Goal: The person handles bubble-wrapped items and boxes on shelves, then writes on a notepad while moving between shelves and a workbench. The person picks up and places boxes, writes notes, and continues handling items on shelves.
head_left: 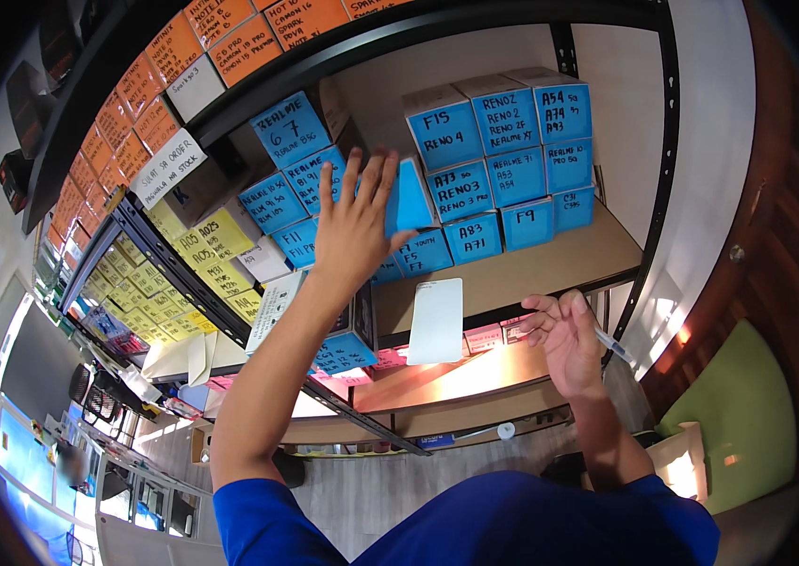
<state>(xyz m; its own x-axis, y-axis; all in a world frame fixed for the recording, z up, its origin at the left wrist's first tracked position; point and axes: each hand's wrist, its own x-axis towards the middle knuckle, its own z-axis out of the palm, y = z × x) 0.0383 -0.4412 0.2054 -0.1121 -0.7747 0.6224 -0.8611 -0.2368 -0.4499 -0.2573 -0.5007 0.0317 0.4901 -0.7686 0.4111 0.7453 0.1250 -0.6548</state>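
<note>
My left hand (354, 226) reaches up to the blue-labelled boxes on the shelf, fingers spread and flat. It lies against or just in front of a box with a plain blue face (411, 200), tilted in the stack; whether it touches cannot be told. To its left are boxes with handwritten blue labels (290, 132); a larger stack of blue-labelled boxes (494, 179) stands to its right. Lower right, my right hand (567, 347) is raised with curled fingers, and a slim pen (612, 343) sticks out from it. A blank white card (437, 321) rests at the shelf's front edge.
Orange-labelled boxes (258, 47) fill the upper shelf, and yellow-labelled boxes (215, 247) stand at the left. A black metal post (665, 123) bounds the shelf on the right. Pink-labelled boxes (484, 338) sit below. A green chair back (739, 420) is at lower right.
</note>
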